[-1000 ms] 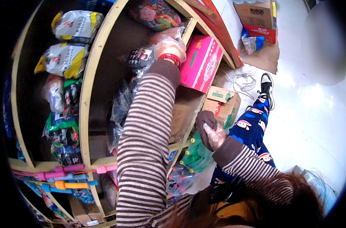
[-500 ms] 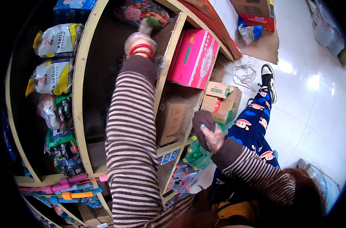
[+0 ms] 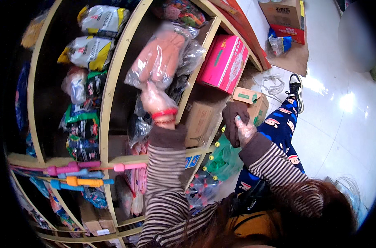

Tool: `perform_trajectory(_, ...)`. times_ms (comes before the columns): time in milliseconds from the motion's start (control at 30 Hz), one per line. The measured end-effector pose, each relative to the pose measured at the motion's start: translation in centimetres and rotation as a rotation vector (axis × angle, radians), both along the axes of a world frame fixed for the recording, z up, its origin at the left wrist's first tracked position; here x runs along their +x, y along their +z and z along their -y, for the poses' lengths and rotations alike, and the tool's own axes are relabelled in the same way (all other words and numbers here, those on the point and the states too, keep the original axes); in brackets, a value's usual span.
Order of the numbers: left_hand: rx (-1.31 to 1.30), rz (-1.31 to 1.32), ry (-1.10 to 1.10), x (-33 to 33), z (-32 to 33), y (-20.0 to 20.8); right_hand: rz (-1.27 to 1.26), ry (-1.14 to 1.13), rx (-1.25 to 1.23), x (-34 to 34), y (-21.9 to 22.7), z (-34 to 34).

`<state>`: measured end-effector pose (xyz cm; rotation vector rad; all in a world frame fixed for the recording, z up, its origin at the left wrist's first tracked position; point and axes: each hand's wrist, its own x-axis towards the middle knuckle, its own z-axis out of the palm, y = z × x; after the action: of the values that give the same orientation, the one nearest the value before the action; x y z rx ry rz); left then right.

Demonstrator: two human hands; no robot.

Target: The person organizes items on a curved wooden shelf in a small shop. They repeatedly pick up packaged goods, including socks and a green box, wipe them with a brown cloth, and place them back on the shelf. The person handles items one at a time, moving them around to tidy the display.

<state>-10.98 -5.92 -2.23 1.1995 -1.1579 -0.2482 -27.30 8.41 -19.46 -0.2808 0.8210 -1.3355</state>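
Note:
My left hand (image 3: 155, 101), in a clear plastic glove with red bands at the wrist, is closed on the near end of a clear bag holding salmon-pink gloves (image 3: 161, 53). The bag is over the dark shelf compartment, beside other clear-wrapped dark items (image 3: 140, 124). At the right, my right hand (image 3: 246, 131), also in a clear plastic glove, grips a bunched dark brown cloth (image 3: 234, 120). That cloth is in front of an open cardboard box (image 3: 254, 101) on the floor. Part of the left fingers is hidden by the wrapping.
Yellow wooden shelf dividers (image 3: 117, 78) run close to my left arm. A pink carton (image 3: 225, 62) and a brown carton (image 3: 199, 122) fill the compartment to the right. Jump ropes with coloured handles (image 3: 84, 180) hang across the shelf front. Green bottles (image 3: 221, 159) stand below.
My left hand has come back from deep in the compartment, where a green item was at its fingers, and now has the bagged gloves. The brown cloth is more crumpled in my right hand.

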Motion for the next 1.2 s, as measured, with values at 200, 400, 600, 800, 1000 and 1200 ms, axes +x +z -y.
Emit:
perform_trajectory(200,0.065,0.114,0.083,-3.0,-13.8,-3.7,-0.265,-0.193,-0.657,-1.5,1.9,0.0)
perform_trajectory(400,0.121,0.139,-0.179,-3.6,-21.3,-5.7,-0.070,-0.045,-0.794,2.5,8.1,-3.6)
perform_trajectory(600,0.364,0.030,-0.383,0.6,-24.4,-3.6,-0.630,-0.171,-1.051,3.6,11.9,-6.7)
perform_trajectory(800,0.271,-0.402,-0.666,-0.1,-26.2,-2.2,-0.942,-0.206,-1.053,2.7,12.1,-4.3)
perform_trajectory(1000,0.480,-0.252,-0.491,4.1,-29.6,-5.8,-0.755,-0.169,-1.058,5.1,10.9,-4.8)
perform_trajectory(1200,0.440,-0.072,-0.526,3.6,-31.3,-1.5,-0.253,-0.038,-0.796,4.9,11.0,-3.9)
